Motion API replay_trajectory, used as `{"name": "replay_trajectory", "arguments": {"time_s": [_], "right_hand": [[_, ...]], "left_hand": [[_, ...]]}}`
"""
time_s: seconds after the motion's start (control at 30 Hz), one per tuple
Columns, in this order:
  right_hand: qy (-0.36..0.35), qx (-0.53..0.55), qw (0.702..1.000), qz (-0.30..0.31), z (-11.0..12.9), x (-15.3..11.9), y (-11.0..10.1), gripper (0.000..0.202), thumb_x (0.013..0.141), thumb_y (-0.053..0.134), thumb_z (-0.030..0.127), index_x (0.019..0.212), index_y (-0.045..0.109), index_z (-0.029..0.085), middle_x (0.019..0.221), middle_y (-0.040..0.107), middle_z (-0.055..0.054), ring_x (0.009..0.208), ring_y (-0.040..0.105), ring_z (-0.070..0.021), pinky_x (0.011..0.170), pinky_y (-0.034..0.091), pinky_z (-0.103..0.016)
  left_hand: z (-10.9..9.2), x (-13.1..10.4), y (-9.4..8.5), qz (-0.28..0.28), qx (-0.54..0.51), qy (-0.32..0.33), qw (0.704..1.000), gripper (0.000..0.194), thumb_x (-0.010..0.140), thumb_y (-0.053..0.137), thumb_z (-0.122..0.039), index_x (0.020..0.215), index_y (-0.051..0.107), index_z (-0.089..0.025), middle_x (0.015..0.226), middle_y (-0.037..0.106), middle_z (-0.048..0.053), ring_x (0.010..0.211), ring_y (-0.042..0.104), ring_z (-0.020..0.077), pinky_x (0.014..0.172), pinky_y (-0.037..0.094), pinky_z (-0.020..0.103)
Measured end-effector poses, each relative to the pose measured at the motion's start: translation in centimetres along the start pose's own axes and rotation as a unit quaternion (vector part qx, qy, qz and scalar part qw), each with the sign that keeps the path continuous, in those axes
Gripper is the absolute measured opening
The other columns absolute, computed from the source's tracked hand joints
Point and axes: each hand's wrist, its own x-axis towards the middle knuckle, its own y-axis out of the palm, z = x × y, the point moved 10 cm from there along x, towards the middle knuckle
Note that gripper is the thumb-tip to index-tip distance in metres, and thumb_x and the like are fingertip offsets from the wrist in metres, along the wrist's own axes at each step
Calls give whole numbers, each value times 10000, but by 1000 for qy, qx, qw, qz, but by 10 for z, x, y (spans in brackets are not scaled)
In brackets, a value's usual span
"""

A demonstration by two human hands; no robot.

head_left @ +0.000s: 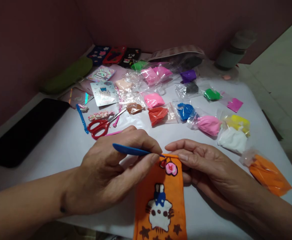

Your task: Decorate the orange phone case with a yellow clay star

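Observation:
My left hand [120, 163] pinches a blue modelling tool [128, 149], its thin tip at the top edge of an orange clay-covered panel [143, 193]. Brown stars, a white cat figure in blue and a pink-and-red cherry-like shape [171, 169] decorate the panel, and the cat appears upside down from here. My right hand [201, 160] grips the panel's upper right corner between thumb and fingers. The panel's lower end runs out of view.
Bags of coloured clay, among them orange [271, 175], white [233, 139] and blue [186, 111], spread across the white table [251, 110]. Red-handled scissors [99, 128], a black phone-like slab [27, 131] and a green cushion-like object [68, 75] lie left. A bottle [232, 55] stands back right.

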Motion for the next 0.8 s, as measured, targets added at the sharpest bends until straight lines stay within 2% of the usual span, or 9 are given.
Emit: {"name": "replay_trajectory", "arguments": {"time_s": [0.37, 0.7, 0.8], "right_hand": [[-2, -2, 1000, -1, 2, 0, 1, 247, 806, 766, 306, 983, 665, 166, 790, 669, -38, 627, 552, -93, 572, 398, -200], [2, 17, 1000, 9, 0, -1, 3, 230, 808, 765, 284, 981, 664, 170, 828, 700, -53, 685, 623, -120, 625, 476, -226], [1, 10, 1000, 5, 0, 0, 2, 232, 816, 757, 284, 991, 663, 166, 800, 683, -46, 654, 586, -106, 598, 441, -210]], "left_hand": [[-2, 3, 7, 34, 2, 2, 999, 157, 906, 497, -108, 926, 636, -177, 764, 693, 34, 694, 658, 170, 625, 530, 293], [1, 1, 7, 27, -5, -5, 1000, 158, 904, 498, -112, 922, 639, -180, 780, 698, 31, 706, 653, 171, 635, 528, 303], [1, -1, 3, 14, -9, -4, 1000, 142, 903, 515, -116, 923, 639, -183, 779, 687, 19, 695, 644, 157, 629, 515, 291]]}}
